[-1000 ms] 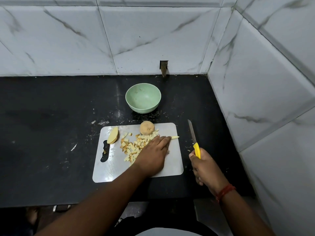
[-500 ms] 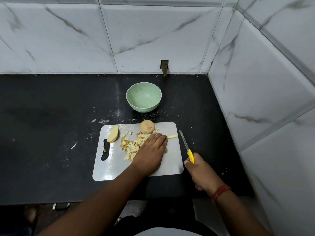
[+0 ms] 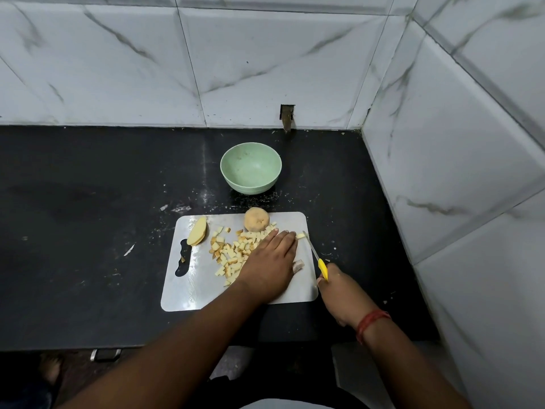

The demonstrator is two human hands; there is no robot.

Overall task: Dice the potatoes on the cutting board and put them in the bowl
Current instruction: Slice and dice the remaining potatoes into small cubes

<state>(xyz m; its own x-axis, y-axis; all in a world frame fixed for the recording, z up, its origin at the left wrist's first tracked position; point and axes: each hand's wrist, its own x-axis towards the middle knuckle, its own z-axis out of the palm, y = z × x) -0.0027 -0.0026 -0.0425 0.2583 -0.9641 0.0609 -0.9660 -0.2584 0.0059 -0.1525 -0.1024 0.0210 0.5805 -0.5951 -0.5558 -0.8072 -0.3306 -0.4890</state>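
Head view — right hand point(image 3: 339, 286), gripping the yellow-handled knife point(image 3: 315, 255), has swung in to the potato strip point(image 3: 300, 236) on the steel cutting board point(image 3: 203, 290); left hand point(image 3: 269, 261) flat over diced potato cubes point(image 3: 233, 252) — pale green bowl point(image 3: 250, 168) unfilled.

A black stone counter point(image 3: 88, 216) ran wall to wall, dusted with pale crumbs and smears (thickest just beyond the board). A light cutting board point(image 3: 203, 290) lay flat near the front edge, right of centre. A green bowl point(image 3: 250, 168) stood upright on the counter beyond the board's far edge, near it but apart. A small white sliver point(image 3: 129, 250) lay left of the board.
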